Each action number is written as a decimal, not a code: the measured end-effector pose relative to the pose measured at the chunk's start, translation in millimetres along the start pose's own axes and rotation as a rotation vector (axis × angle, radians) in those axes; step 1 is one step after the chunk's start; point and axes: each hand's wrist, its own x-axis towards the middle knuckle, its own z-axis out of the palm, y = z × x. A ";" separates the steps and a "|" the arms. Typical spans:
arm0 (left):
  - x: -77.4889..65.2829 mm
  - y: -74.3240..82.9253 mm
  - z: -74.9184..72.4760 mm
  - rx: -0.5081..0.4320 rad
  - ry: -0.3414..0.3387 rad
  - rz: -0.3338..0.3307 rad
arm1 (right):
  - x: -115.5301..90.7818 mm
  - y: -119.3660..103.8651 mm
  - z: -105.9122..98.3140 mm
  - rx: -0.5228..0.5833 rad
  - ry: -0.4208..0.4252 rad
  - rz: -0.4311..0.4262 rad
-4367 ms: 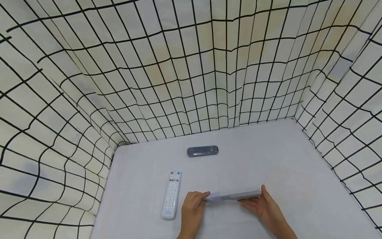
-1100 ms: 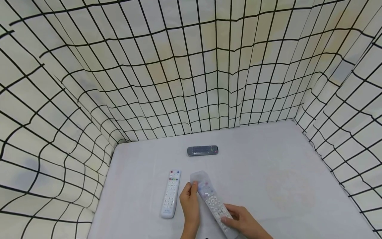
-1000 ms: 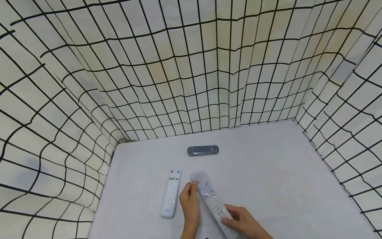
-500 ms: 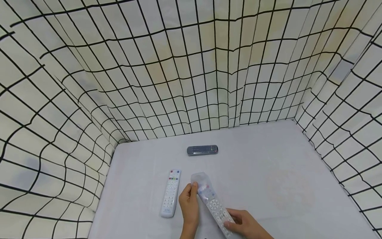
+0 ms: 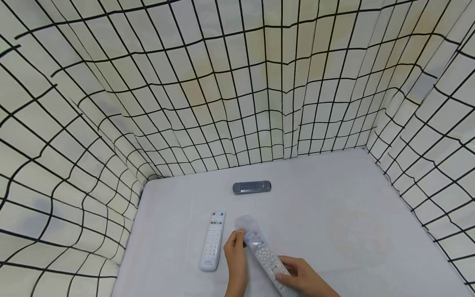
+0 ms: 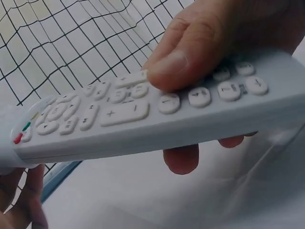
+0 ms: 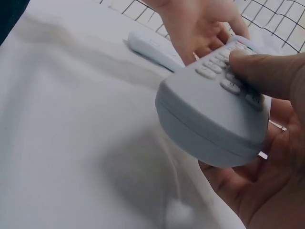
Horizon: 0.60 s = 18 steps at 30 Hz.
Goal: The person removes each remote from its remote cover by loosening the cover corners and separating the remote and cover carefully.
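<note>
A white remote control (image 5: 272, 264) is held slantwise over the table, buttons up, with a translucent plastic sleeve (image 5: 245, 221) over its far end. My left hand (image 5: 236, 258) pinches the sleeve's left edge between thumb and fingers. At the near end, my right hand (image 5: 302, 276) grips the remote, thumb on the number buttons and fingers underneath. In the left wrist view the remote's bare side (image 6: 119, 145) shows, the sleeve reaching over its far end. The right wrist view shows its rounded near end (image 7: 205, 129) uncovered.
Another white remote (image 5: 212, 241) lies left of my left hand. Farther back, a dark grey remote (image 5: 252, 187) lies crosswise. The white-covered table (image 5: 352, 218) is bounded at the back and sides by white cloth with a black grid (image 5: 252, 95).
Over four seconds ago the remote was held level, edge toward me; since then it has been turned slantwise, buttons up. In the last second the hands and sleeve have shifted only slightly.
</note>
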 end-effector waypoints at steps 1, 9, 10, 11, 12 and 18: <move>-0.4 0.8 -0.5 -0.014 -0.025 -0.019 | 1.0 0.4 0.5 0.006 -0.002 -0.008; 0.5 0.7 -5.8 -0.097 -0.111 -0.125 | 5.6 4.0 6.2 0.086 -0.047 -0.049; 0.4 0.6 -6.4 -0.102 -0.117 -0.131 | 6.0 3.9 6.7 0.086 -0.046 -0.048; 0.4 0.5 -6.8 -0.101 -0.128 -0.131 | 6.4 3.5 7.1 0.082 -0.043 -0.047; 0.6 0.4 -7.2 -0.101 -0.141 -0.128 | 6.8 3.2 7.4 0.077 -0.040 -0.041; 2.1 1.9 -4.6 -0.058 -0.161 -0.127 | 8.6 1.8 8.8 0.055 -0.045 -0.024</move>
